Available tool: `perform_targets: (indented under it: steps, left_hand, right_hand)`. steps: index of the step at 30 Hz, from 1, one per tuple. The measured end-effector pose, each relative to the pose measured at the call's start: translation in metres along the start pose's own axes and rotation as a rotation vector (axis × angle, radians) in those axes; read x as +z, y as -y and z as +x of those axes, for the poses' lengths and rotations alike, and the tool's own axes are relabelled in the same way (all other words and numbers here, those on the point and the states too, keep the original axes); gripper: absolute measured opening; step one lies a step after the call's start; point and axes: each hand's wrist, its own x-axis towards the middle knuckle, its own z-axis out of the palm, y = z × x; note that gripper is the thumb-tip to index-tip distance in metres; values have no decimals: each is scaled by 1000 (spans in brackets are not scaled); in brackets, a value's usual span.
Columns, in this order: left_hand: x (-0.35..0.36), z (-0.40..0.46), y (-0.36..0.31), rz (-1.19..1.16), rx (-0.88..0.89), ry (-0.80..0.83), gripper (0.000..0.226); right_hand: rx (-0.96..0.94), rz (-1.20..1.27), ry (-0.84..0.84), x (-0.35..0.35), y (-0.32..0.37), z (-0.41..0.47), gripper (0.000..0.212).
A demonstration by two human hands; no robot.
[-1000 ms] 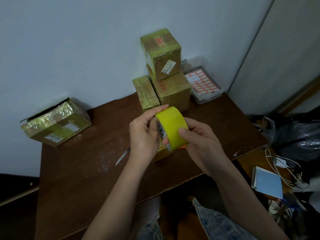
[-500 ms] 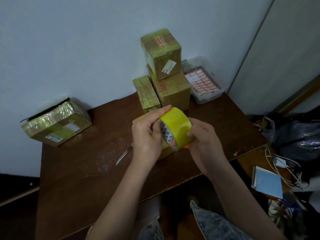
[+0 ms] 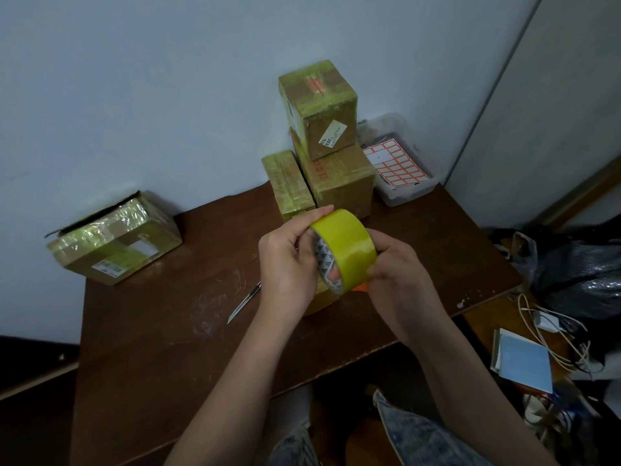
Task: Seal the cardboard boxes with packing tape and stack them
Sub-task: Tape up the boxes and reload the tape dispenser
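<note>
Both hands and the yellow tape roll [image 3: 346, 245] sit slightly higher and further right than a second ago; roll tilted more. Left hand [image 3: 289, 264] grips the roll's left rim, fingers curled over the top. Right hand [image 3: 398, 275] pinches its right edge, fingertips inside the core. Roll held above desk [image 3: 161, 331] centre, over a partly hidden box [image 3: 321, 297]. Stacked taped boxes [image 3: 322, 136] at 12 o'clock; open-flapped box [image 3: 114, 240] at 9 o'clock. Knife [image 3: 243, 302] lies just left of the left hand.
</note>
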Motion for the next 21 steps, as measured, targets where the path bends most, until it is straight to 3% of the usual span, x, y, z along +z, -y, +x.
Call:
perform_targets:
  steps: [3, 21]
  left_hand:
    - [-2, 1, 4, 7, -26, 21, 40]
    - [4, 7, -3, 13, 19, -1, 48]
  right_hand:
    - [-2, -3, 12, 1, 0, 1, 21]
    - [-11, -2, -100, 2, 3, 11, 30]
